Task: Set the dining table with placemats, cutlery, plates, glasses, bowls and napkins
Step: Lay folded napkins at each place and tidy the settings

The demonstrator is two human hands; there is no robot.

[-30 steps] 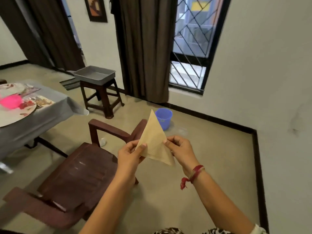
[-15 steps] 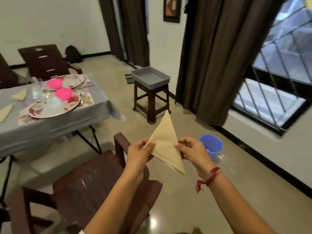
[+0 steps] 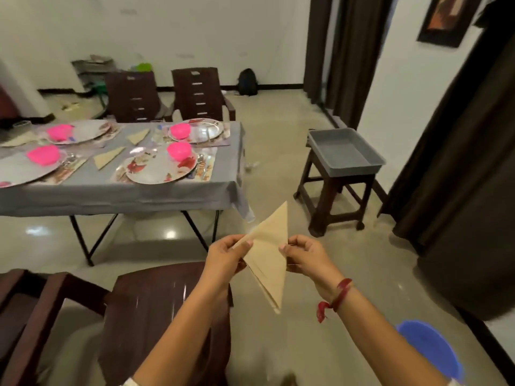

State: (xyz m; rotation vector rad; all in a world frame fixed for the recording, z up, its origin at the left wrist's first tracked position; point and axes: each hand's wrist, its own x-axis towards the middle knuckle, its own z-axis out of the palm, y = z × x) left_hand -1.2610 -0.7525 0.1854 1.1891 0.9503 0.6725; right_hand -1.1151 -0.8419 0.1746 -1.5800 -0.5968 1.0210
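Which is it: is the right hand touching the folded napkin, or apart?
Touching. The head view shows the right hand pinching the folded napkin at its edge.

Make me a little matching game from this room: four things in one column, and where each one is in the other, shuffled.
Things:
1. napkin
2. tray
3. bucket
4. nearest bowl

Places:
A. on a plate
B. on the floor
C. pinched by the left hand and right hand
D. on a stool

Pairs: 1-C, 2-D, 3-B, 4-A
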